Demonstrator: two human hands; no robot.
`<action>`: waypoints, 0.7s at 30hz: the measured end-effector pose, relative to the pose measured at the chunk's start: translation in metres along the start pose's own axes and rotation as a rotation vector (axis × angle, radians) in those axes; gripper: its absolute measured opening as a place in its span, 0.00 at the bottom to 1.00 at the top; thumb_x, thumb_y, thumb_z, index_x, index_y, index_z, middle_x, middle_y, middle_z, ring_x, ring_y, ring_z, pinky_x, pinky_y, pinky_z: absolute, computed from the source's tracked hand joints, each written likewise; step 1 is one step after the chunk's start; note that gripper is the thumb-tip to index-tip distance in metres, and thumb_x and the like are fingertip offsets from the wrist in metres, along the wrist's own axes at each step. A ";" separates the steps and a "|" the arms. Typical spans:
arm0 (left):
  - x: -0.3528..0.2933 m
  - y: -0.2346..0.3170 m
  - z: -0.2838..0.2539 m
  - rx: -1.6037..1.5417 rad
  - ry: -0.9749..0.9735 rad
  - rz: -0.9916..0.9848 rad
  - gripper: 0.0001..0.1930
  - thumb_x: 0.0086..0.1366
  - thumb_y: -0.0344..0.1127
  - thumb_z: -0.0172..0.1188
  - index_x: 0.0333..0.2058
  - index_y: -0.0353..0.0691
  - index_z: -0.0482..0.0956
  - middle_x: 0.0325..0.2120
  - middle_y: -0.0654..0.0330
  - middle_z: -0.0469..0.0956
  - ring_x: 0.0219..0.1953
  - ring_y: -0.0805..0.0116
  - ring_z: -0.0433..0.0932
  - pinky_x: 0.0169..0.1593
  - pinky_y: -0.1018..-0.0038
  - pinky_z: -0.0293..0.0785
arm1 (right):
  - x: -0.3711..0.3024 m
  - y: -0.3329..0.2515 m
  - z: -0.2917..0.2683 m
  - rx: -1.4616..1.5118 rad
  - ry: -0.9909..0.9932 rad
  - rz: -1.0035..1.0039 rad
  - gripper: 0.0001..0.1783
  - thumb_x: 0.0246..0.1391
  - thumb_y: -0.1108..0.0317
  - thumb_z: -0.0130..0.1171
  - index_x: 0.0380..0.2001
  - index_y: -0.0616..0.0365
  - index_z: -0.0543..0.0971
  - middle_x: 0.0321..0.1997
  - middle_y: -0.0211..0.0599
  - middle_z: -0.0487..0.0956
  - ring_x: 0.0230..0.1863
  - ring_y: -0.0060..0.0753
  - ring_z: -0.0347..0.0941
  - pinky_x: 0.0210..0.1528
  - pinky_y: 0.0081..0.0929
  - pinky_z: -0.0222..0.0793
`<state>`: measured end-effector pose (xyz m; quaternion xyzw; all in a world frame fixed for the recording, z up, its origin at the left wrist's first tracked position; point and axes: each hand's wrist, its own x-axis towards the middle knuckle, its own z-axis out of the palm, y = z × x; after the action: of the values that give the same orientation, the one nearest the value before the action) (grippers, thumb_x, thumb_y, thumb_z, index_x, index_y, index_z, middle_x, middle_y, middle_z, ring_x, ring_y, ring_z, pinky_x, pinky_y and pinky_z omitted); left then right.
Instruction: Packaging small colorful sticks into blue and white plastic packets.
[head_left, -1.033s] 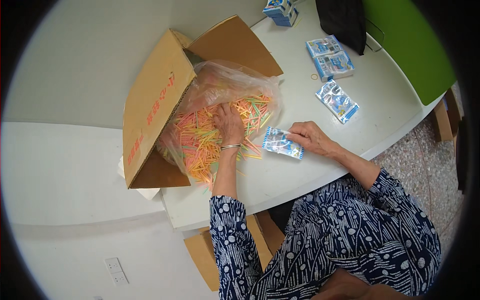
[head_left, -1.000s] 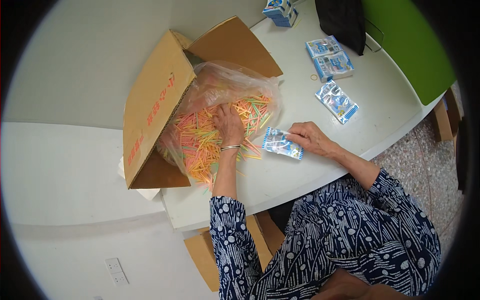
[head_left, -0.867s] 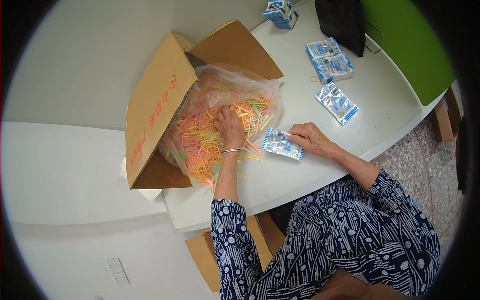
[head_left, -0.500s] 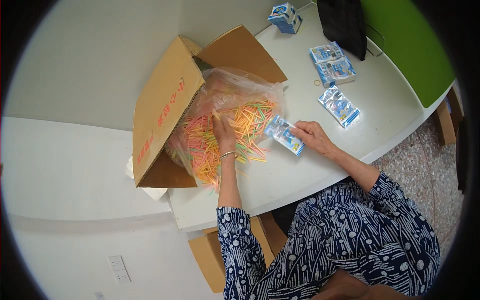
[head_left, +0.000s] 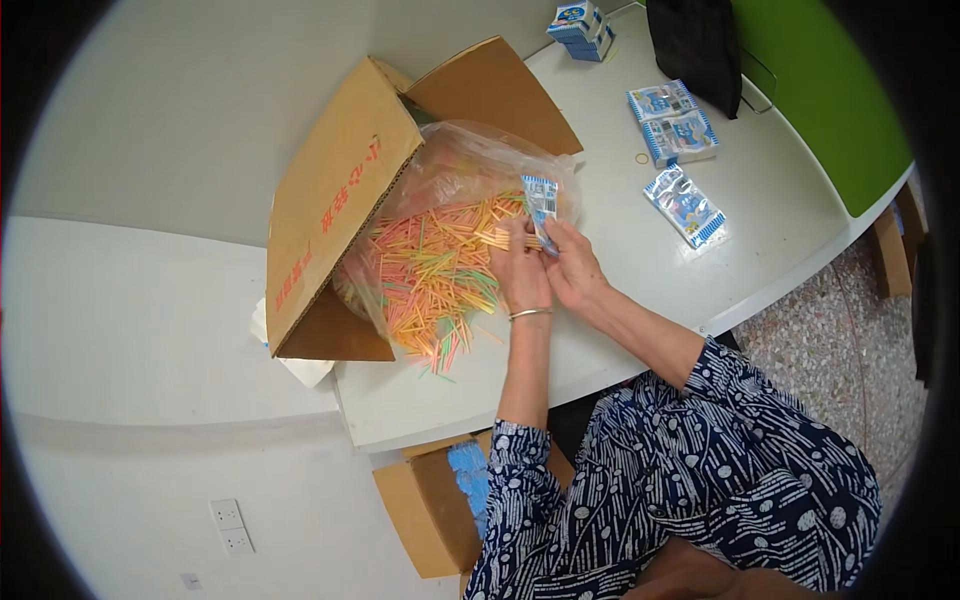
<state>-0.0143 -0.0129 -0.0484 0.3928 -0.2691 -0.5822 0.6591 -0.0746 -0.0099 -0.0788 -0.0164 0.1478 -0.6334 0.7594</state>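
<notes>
My left hand (head_left: pixel 522 275) is closed on a small bunch of thin yellow-orange sticks (head_left: pixel 496 238), held level at the mouth of a blue-and-white packet (head_left: pixel 541 196). My right hand (head_left: pixel 577 267) grips that packet upright, right against the left fingers. Whether the stick ends are inside the packet, I cannot tell. Just left of both hands spreads a heap of pink, yellow, orange and green sticks (head_left: pixel 430 270). It spills from a clear plastic bag (head_left: pixel 470 150) in a tipped cardboard box (head_left: pixel 340 200).
A single packet (head_left: pixel 686 207) lies to the right on the white table (head_left: pixel 770 210). Beyond it are stacked packets (head_left: pixel 675 130), a rubber band (head_left: pixel 642 158) and a black bag (head_left: pixel 695 50). More stacked packets (head_left: pixel 582 35) stand at the back. An open carton (head_left: pixel 425 510) sits below the table.
My left hand has come out of the heap and rightward with a bunch of sticks. My right hand has moved left, turning the packet upright, and the two hands now meet.
</notes>
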 end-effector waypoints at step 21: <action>-0.008 0.061 0.001 0.052 -0.131 0.200 0.17 0.70 0.43 0.42 0.43 0.32 0.65 0.41 0.49 0.74 0.47 0.57 0.75 0.53 0.63 0.68 | -0.030 -0.079 -0.019 -0.982 -0.283 0.034 0.13 0.56 0.63 0.57 0.33 0.64 0.81 0.27 0.26 0.78 0.29 0.11 0.69 0.33 0.14 0.63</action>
<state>0.0176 -0.0048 0.0033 0.3419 -0.3644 -0.5309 0.6844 -0.1595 0.0066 -0.0736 -0.4543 0.3240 -0.4683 0.6850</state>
